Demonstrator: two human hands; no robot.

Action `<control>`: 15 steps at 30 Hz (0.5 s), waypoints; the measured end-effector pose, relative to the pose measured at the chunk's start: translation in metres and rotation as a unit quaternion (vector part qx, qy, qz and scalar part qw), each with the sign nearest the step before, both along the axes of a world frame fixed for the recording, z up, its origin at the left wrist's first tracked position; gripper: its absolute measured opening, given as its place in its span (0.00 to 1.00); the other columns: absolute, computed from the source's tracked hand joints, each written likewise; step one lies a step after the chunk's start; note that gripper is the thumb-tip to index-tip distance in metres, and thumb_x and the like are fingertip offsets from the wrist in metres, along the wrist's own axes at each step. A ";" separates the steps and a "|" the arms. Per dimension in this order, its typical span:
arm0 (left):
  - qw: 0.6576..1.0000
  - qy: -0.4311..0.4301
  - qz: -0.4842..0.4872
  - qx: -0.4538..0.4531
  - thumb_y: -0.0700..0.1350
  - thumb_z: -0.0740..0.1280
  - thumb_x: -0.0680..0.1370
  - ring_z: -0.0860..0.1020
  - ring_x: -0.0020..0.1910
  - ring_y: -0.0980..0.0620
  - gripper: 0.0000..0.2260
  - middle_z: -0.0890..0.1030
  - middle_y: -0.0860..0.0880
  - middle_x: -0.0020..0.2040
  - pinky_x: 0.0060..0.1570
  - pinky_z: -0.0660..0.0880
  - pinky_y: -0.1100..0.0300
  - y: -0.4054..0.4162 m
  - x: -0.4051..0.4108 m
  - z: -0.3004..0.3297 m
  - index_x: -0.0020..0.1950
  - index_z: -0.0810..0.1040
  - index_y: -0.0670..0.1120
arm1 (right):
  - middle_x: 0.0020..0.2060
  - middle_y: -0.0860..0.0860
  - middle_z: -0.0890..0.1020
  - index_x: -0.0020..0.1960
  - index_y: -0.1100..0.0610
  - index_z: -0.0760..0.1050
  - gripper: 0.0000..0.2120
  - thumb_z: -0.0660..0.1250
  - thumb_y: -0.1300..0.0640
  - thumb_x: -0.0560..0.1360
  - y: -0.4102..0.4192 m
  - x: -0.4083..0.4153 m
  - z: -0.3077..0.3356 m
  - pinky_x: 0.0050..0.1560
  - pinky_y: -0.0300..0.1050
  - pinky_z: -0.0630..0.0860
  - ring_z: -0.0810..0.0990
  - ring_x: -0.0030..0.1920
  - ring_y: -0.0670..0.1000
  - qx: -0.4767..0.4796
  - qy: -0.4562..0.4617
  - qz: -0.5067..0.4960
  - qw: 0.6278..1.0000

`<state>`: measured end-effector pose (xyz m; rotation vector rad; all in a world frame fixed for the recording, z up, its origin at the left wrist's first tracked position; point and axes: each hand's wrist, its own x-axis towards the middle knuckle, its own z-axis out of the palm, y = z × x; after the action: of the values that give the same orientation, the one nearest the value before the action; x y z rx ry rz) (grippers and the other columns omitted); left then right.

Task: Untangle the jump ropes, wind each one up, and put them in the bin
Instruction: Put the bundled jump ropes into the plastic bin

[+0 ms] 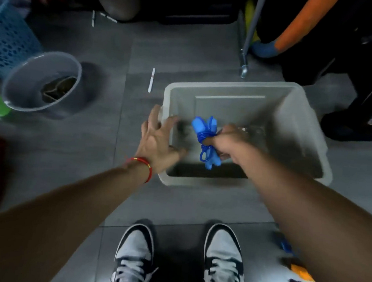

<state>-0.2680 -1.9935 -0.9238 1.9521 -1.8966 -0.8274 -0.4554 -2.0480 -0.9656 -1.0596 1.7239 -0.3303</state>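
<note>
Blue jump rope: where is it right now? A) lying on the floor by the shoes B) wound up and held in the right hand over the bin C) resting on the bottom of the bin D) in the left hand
B: the right hand grips the wound blue jump rope above the open bin, while the left hand rests on the bin's rim.

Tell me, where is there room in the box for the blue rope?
The bin floor looks bare toward its far wall, beyond the wound blue jump rope gripped by the right hand. The near left corner is crowded: the left hand rests open on the rim there.
</note>
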 end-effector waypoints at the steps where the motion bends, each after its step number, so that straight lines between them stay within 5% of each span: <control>1: 1.000 0.006 0.005 -0.010 0.45 0.74 0.69 0.53 0.77 0.44 0.37 0.44 0.49 0.81 0.67 0.59 0.60 -0.003 -0.002 -0.010 0.76 0.64 0.58 | 0.45 0.58 0.85 0.50 0.57 0.78 0.15 0.79 0.54 0.68 -0.007 0.007 -0.013 0.40 0.58 0.85 0.86 0.41 0.59 0.006 0.016 -0.005 1.000; 5: 0.997 -0.017 -0.005 -0.078 0.48 0.73 0.70 0.58 0.75 0.39 0.37 0.44 0.46 0.81 0.71 0.65 0.50 -0.004 -0.004 -0.033 0.76 0.62 0.56 | 0.53 0.58 0.83 0.59 0.60 0.77 0.23 0.78 0.50 0.68 -0.032 0.021 -0.048 0.52 0.55 0.84 0.85 0.52 0.60 0.040 0.081 0.023 0.996; 10: 0.995 -0.039 -0.013 -0.091 0.54 0.74 0.71 0.58 0.76 0.39 0.38 0.44 0.47 0.81 0.65 0.70 0.49 -0.004 -0.002 -0.040 0.76 0.59 0.57 | 0.54 0.59 0.84 0.58 0.61 0.75 0.09 0.66 0.65 0.78 -0.034 0.014 -0.054 0.58 0.54 0.81 0.84 0.53 0.55 0.134 -0.045 0.089 0.986; 12: 0.994 -0.053 -0.011 -0.090 0.56 0.74 0.70 0.59 0.75 0.40 0.39 0.44 0.47 0.81 0.63 0.72 0.48 -0.004 -0.003 -0.039 0.76 0.57 0.58 | 0.55 0.57 0.83 0.62 0.51 0.71 0.16 0.66 0.66 0.78 -0.029 0.007 -0.048 0.62 0.57 0.79 0.83 0.56 0.54 0.140 -0.075 0.094 0.983; 15: 0.993 -0.073 -0.019 -0.087 0.59 0.73 0.70 0.61 0.73 0.40 0.40 0.45 0.48 0.81 0.60 0.75 0.45 -0.004 -0.004 -0.034 0.76 0.55 0.59 | 0.58 0.56 0.82 0.69 0.51 0.73 0.21 0.68 0.64 0.78 -0.018 -0.005 -0.032 0.61 0.57 0.80 0.82 0.56 0.54 0.086 -0.098 0.054 0.990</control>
<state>-0.2721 -1.9976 -0.9578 1.9225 -2.0190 -0.5220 -0.4599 -2.0663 -0.9980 -0.9578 1.4852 -0.2052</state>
